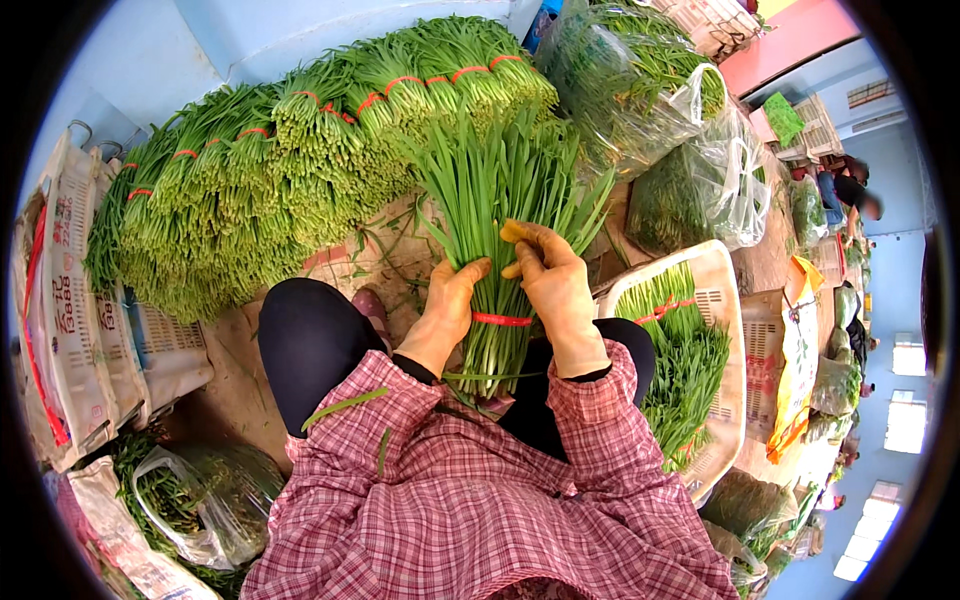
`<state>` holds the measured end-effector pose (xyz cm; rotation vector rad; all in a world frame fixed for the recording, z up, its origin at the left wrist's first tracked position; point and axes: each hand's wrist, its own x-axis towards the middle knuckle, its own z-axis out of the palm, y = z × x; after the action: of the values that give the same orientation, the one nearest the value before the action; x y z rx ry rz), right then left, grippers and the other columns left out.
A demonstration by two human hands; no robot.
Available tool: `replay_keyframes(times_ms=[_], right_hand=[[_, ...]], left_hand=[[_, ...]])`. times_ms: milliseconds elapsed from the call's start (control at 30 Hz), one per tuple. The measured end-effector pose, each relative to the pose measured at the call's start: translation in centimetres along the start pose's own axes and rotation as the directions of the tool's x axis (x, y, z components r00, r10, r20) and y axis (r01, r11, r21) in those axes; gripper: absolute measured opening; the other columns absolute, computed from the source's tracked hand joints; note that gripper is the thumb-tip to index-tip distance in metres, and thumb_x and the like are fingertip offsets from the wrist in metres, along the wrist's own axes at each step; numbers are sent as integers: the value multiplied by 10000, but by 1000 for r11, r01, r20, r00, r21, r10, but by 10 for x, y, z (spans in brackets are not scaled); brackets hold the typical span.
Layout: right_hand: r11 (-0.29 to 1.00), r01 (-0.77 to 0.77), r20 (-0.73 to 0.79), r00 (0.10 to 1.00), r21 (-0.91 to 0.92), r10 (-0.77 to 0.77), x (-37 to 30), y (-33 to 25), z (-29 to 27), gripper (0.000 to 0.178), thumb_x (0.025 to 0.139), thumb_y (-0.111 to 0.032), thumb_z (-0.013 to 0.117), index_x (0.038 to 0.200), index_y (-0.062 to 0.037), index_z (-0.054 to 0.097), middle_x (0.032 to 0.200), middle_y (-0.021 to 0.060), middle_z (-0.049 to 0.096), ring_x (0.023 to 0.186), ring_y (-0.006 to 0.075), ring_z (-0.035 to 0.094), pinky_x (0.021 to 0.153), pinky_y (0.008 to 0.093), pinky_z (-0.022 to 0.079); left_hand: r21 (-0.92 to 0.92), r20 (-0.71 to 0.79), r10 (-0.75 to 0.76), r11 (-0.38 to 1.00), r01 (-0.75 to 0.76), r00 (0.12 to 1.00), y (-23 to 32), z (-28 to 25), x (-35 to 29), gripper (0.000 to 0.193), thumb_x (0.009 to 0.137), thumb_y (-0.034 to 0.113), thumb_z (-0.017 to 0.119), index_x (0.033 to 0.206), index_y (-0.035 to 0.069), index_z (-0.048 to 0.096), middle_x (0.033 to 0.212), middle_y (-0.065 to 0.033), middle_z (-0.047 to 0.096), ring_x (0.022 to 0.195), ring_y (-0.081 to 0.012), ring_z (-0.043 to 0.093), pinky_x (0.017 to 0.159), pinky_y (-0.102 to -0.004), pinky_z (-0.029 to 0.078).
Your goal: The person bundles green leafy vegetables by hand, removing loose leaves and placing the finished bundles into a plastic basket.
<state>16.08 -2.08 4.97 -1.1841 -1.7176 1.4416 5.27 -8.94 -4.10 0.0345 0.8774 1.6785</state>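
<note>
A bunch of garlic chives [495, 215] stands upright between my knees, leaves up and pale stems down. A red band [502, 320] circles its lower part. My gloved left hand [447, 305] is closed round the bunch's left side, its thumb across the stalks above the band. On the other side my gloved right hand [558, 295] has its fingers bent against the leaves. Its yellow fingertips lie at the front of the bunch; whether a single leaf is pinched there is too small to tell. Loose leaves [345, 407] lie on my left sleeve.
Several banded chive bunches [210, 210] are piled ahead and left. A white crate [738, 350] with more chives stands at my right. Plastic bags of greens [690, 190] sit beyond it. Stacked crates [75, 310] and another bag [215, 500] are at my left. People [850, 190] are far right.
</note>
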Motion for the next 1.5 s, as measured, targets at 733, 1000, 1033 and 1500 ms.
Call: replay_keyframes(times_ms=[733, 1000, 1033, 1500], right_hand=[[765, 144, 24, 986, -628, -166, 27, 19, 10, 305, 769, -207, 772, 1064, -142, 732, 947, 61, 677, 827, 233, 681, 744, 332, 540], [908, 61, -57, 994, -414, -93, 36, 36, 11, 184, 842, -177, 728, 989, -67, 716, 852, 71, 712, 742, 204, 695, 666, 312, 533], [944, -40, -46, 999, -327, 26, 37, 32, 9, 169, 862, -164, 712, 989, -52, 711, 841, 72, 713, 722, 187, 691, 652, 300, 527], [791, 205, 11, 970, -576, -243, 32, 41, 17, 167, 802, -229, 757, 895, -91, 741, 925, 80, 686, 817, 283, 678, 710, 376, 547]], left_hand=[[257, 59, 63, 963, -76, 996, 2, -7, 2, 273, 910, 12, 627, 1180, -25, 641, 1097, -99, 685, 971, -196, 648, 862, -337, 526], [131, 148, 79, 987, -98, 986, 5, -9, 1, 297, 910, 4, 628, 1207, -11, 633, 1102, -82, 685, 992, -204, 647, 877, -338, 519], [147, 123, 57, 986, -75, 991, 4, -8, 1, 294, 902, -1, 640, 1196, -10, 637, 1095, -83, 686, 975, -199, 648, 866, -333, 522], [269, 47, 76, 959, -86, 996, -3, -14, 6, 293, 888, -49, 620, 1178, -13, 639, 1054, -88, 696, 908, -200, 669, 812, -342, 546]])
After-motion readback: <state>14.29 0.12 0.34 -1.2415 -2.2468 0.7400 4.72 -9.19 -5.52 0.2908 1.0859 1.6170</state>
